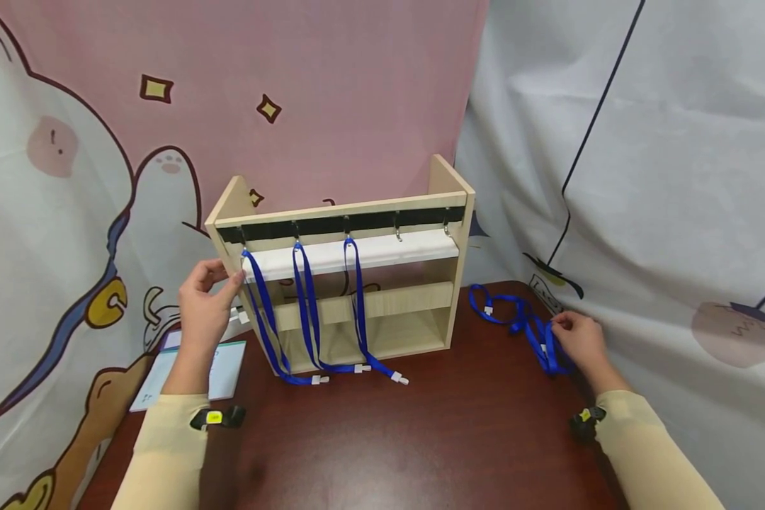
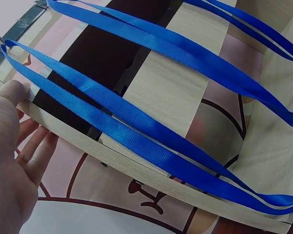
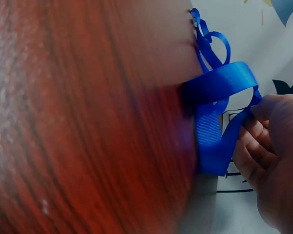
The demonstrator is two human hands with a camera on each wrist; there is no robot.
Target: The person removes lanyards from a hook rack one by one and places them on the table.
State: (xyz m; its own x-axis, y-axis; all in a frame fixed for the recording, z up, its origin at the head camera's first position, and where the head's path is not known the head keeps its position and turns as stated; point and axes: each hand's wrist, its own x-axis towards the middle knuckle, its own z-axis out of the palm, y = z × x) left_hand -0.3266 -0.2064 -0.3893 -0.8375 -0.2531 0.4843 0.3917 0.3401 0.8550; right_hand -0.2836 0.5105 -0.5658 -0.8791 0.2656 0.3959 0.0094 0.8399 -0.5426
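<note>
Sleeves (image 1: 162, 453), left grip (image 1: 205, 304) holding rack (image 1: 414, 299), right grip (image 1: 580, 343) apparently pinching lanyard (image 3: 210, 134)

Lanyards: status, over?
Right hand pinching loose lanyard. Left hand gripping rack. Three lanyards hung, two hooks bare. Nothing seen blocking those hooks.

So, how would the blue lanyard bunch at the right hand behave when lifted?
The lanyard bunch likely flops, bending in loose loops. It may snag on itself where loops overlap. It's probably light, being mostly thin, flat ribbon.
</note>
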